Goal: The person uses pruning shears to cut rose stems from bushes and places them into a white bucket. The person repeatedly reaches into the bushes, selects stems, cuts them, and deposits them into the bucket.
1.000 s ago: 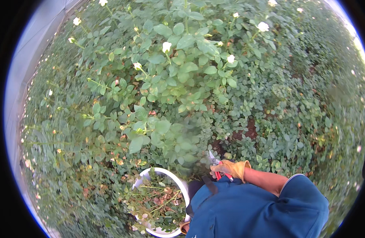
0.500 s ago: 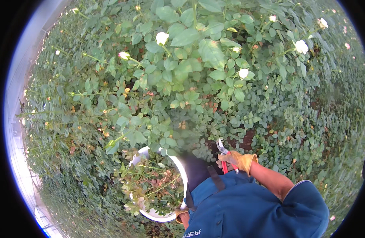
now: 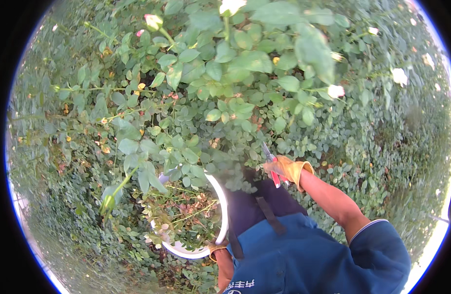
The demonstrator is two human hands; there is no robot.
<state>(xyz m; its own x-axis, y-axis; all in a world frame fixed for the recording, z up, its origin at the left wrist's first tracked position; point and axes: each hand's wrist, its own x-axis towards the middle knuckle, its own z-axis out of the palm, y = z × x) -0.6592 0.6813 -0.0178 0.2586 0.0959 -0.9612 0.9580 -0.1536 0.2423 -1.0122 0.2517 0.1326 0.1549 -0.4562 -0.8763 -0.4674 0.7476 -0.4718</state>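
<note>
Hand (right) [image 3: 286,169] clasping pruners [image 3: 276,180] near foliage [image 3: 306,144], left hand [image 3: 216,252] at bucket rim [image 3: 223,210], grip unclear

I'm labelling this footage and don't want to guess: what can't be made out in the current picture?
- Floor of the white bucket: head view, hidden under plant cuttings.
- Part of the pruning shears: head view, behind the gloved right hand.
- Exact grip of the left hand: head view, too small and unclear.
- Topmost white bloom: head view, cut off by the upper edge.
</note>
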